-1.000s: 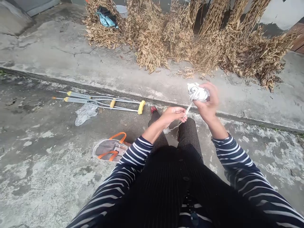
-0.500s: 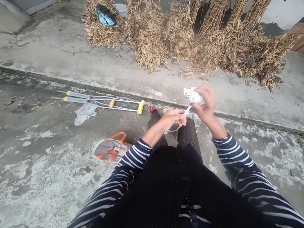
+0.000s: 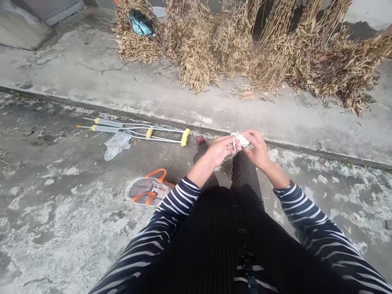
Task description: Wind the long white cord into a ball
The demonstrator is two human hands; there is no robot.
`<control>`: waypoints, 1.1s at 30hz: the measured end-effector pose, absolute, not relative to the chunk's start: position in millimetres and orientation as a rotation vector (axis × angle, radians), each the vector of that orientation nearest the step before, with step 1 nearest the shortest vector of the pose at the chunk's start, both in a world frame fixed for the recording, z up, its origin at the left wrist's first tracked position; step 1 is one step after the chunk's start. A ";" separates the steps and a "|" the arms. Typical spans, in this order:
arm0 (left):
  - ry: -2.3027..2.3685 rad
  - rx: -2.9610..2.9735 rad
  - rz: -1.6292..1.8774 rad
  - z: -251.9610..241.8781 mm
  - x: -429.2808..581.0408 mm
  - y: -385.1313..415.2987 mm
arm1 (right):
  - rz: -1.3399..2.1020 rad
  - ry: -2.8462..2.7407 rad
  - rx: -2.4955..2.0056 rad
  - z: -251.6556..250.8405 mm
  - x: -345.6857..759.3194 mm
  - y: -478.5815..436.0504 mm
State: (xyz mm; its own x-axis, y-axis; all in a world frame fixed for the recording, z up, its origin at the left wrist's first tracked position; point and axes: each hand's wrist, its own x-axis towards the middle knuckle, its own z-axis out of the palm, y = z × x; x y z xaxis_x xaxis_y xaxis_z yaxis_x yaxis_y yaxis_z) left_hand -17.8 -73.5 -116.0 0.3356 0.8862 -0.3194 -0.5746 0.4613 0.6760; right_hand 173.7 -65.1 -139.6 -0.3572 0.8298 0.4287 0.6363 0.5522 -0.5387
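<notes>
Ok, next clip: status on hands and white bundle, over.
Left hand and right hand both shut on the white bundle, close together. Crutches and orange-handled bag on the ground off left, apart from hands.

Your left hand (image 3: 221, 150) and right hand (image 3: 257, 150) meet out in front of you, both closed on a white bundle (image 3: 240, 139). The left grips it from the left side with curled fingers, and the right wraps it from the right. Your forearms, bare below the pushed-up striped sleeves, angle inward toward the bundle with elbows bent.
</notes>
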 end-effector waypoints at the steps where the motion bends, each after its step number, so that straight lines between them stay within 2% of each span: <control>1: 0.733 0.479 1.009 -116.0 -16.2 -74.4 | 0.406 -2.096 -1.196 -139.4 173.9 -68.4; 9: 0.754 0.408 0.976 -108.3 -6.6 -83.3 | 1.001 -1.770 -1.250 -140.3 167.4 -82.5; 11: 0.766 0.417 0.967 -108.6 -8.5 -83.5 | 1.051 -1.739 -1.249 -142.6 165.3 -84.8; 13: 0.786 0.444 0.951 -110.6 -12.6 -84.0 | 0.940 -1.778 -1.283 -143.0 165.5 -85.2; 18: 0.759 0.589 0.850 -119.7 -23.1 -91.3 | 0.341 -2.011 -1.328 -133.8 180.0 -73.4; 21: 0.767 0.610 0.809 -123.2 -23.1 -97.7 | 0.122 -2.050 -1.356 -126.4 189.3 -65.1; 26: 0.775 0.619 0.791 -124.6 -19.9 -104.8 | -0.128 -2.163 -1.340 -119.0 194.6 -59.4; 33: 0.791 0.653 0.728 -136.7 -32.5 -109.0 | -0.276 -2.427 -1.269 -125.0 200.8 -50.1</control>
